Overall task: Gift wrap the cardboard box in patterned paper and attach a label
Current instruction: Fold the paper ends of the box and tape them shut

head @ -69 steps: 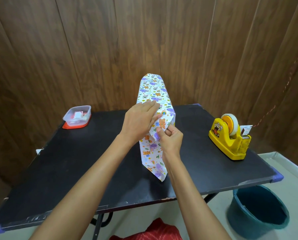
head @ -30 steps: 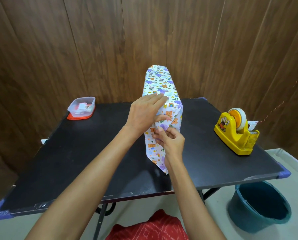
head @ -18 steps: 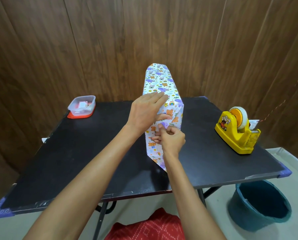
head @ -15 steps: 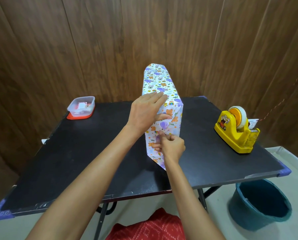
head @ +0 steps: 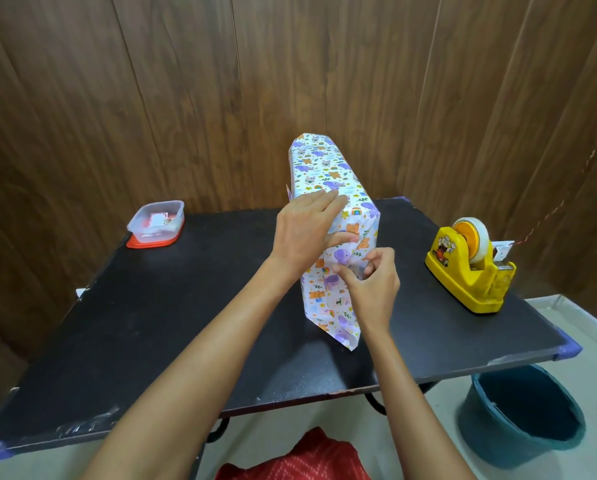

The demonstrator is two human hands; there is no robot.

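Wrapped box: the cardboard box (head: 328, 174) stands on a long narrow side at the middle of the table (head: 151, 323), its length running from the table's near edge toward its far edge.
Patterned paper: white patterned paper (head: 324, 299) with purple elephants and orange bears covers every side I can see. At the end facing me, a pointed bottom flap (head: 343, 332) lies out flat on the table.
Left hand: my left hand (head: 304, 233) lies flat on top of the box, fingers straight, with the thumb pressed on the folded paper of the near end. It grips nothing.
Right hand: my right hand (head: 373, 285) is curled, thumb and fingertips pinching the patterned paper on the near end, just below my left thumb.
Tape dispenser: a yellow tape dispenser (head: 470, 271) with a roll of tape (head: 473, 240) sits on the table's right side, well apart from the box.
Container: a clear plastic container (head: 156, 220) rests on a red lid (head: 151, 243) at the table's far left corner. Its contents are too small to tell.
Bucket: a teal bucket (head: 522, 417) stands on the floor under the table's near right corner.
Wall: brown wood panelling (head: 186, 98) rises behind the table's far edge.
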